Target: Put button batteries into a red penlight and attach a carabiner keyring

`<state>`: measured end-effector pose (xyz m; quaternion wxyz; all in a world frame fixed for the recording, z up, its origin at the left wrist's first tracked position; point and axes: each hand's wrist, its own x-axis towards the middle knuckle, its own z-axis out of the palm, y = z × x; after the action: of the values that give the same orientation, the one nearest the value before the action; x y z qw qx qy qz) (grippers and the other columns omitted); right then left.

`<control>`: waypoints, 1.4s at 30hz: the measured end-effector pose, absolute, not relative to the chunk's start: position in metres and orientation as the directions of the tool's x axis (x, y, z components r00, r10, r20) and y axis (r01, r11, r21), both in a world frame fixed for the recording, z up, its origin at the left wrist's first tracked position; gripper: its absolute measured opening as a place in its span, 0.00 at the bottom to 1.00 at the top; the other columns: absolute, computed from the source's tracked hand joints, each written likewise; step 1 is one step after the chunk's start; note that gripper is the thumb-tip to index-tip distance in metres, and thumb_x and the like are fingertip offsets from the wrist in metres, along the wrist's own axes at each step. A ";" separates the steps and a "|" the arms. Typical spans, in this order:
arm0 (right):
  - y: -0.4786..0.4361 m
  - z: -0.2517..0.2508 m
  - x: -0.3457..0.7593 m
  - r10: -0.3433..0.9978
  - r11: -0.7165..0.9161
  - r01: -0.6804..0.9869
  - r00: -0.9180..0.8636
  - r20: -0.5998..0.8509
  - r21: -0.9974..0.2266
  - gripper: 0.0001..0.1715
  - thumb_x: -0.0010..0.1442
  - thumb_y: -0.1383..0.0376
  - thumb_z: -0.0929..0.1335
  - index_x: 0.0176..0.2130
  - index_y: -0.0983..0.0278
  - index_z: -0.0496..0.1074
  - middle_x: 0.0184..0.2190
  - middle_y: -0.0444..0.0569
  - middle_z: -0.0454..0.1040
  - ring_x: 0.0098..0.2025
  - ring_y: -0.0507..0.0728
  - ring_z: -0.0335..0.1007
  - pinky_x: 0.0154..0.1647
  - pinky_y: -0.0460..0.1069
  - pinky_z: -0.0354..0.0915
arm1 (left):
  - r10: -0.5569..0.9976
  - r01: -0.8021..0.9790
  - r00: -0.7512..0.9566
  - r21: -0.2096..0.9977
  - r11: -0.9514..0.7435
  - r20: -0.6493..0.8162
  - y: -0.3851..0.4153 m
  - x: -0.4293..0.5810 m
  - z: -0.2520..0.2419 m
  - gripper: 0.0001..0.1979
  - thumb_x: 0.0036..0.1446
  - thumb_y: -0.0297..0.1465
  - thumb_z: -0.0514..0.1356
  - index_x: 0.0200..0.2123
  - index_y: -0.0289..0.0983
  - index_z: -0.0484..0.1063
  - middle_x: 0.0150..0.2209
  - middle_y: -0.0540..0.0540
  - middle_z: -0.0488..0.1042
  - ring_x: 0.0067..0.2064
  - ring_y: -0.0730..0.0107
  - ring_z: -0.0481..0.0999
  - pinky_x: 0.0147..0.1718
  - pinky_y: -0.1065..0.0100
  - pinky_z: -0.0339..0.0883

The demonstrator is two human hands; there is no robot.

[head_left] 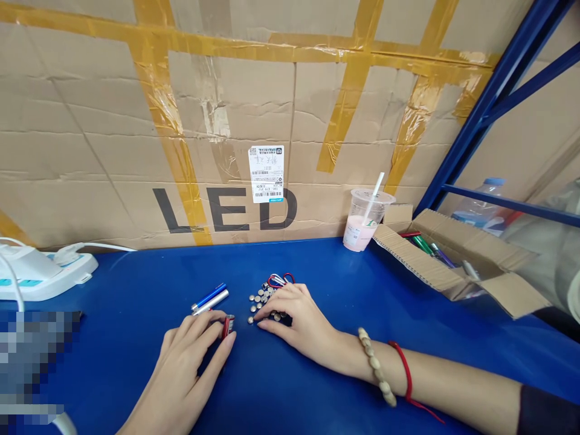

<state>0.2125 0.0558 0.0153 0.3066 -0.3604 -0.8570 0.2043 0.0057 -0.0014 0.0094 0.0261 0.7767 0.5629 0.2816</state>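
Observation:
My left hand is closed around a short red metal tube, held upright between thumb and fingers; the fingers hide part of it. Just beyond that hand lie a slim blue metal tube and a silver one, side by side. My right hand is curved over a cluster of silver button cells, its thumb and index finger slightly apart. Right by those fingertips lies one button cell. Some cells are hidden under the hand. A red carabiner clip shows behind the fingers.
A cup of pink drink with a straw stands at the back right. Beside it, an open cardboard box holds several coloured tubes. A white power strip lies at left. A large taped carton closes off the back; blue shelf posts rise at right.

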 end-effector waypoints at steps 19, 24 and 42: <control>0.056 0.015 0.213 0.737 0.656 0.484 -0.579 0.350 -0.579 0.06 0.60 0.62 0.68 0.39 0.58 0.74 0.38 0.39 0.78 0.45 0.53 0.68 0.50 0.51 0.52 | 0.871 0.784 0.236 0.445 -0.433 0.431 -0.004 0.006 0.007 0.17 0.64 0.44 0.48 0.43 0.44 0.72 0.45 0.46 0.72 0.46 0.62 0.72 0.44 0.63 0.67; 0.056 0.016 0.213 0.745 0.650 0.490 -0.563 0.358 -0.581 0.08 0.55 0.59 0.71 0.37 0.57 0.76 0.35 0.39 0.79 0.43 0.53 0.71 0.49 0.51 0.53 | 0.871 0.776 0.249 0.451 -0.441 0.424 -0.003 0.005 0.009 0.15 0.63 0.42 0.49 0.44 0.45 0.71 0.45 0.46 0.73 0.45 0.63 0.73 0.43 0.65 0.68; 0.058 0.015 0.215 0.725 0.686 0.509 -0.538 0.429 -0.520 0.09 0.52 0.55 0.72 0.31 0.57 0.77 0.31 0.37 0.76 0.38 0.50 0.68 0.41 0.49 0.51 | 0.861 0.775 0.190 0.467 -0.427 0.471 -0.004 0.006 0.007 0.17 0.60 0.49 0.51 0.36 0.46 0.73 0.42 0.50 0.74 0.44 0.65 0.74 0.41 0.71 0.69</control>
<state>0.2153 0.0576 0.0153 0.3198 -0.3586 -0.8605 0.1691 0.0057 -0.0044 0.0065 0.0621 0.7690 0.5318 0.3493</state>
